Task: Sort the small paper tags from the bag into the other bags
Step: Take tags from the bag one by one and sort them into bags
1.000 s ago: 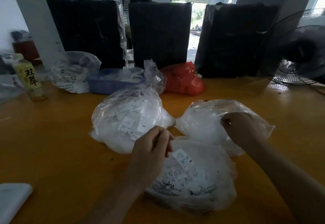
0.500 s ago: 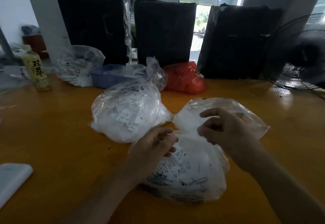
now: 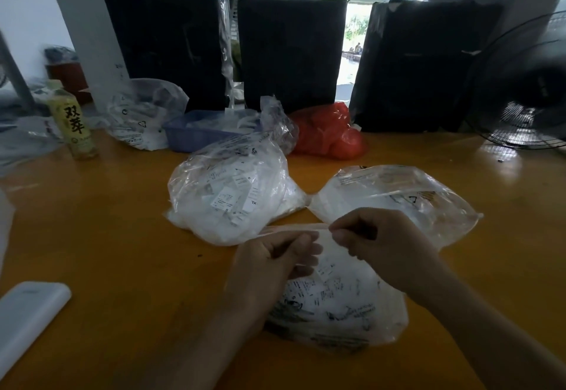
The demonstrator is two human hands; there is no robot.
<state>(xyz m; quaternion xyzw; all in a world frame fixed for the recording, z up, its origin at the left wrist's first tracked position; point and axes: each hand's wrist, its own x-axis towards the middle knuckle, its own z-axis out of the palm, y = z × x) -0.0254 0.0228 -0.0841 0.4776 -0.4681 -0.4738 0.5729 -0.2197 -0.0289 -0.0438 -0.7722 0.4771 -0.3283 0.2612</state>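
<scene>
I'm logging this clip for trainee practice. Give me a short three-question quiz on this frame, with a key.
1. True or false: both hands grip the mouth of the nearest tag bag.
2. Which lies right of the blue tray? A) yellow bottle B) red bag C) white device
3. Fill in: the fan stands at the table's far ____ corner.

Key
1. True: the left hand and right hand pinch its rim between them.
2. B: the red bag; the yellow bottle stands left of the tray, and the white device lies at the near left.
3. Right: the fan is there.
</scene>
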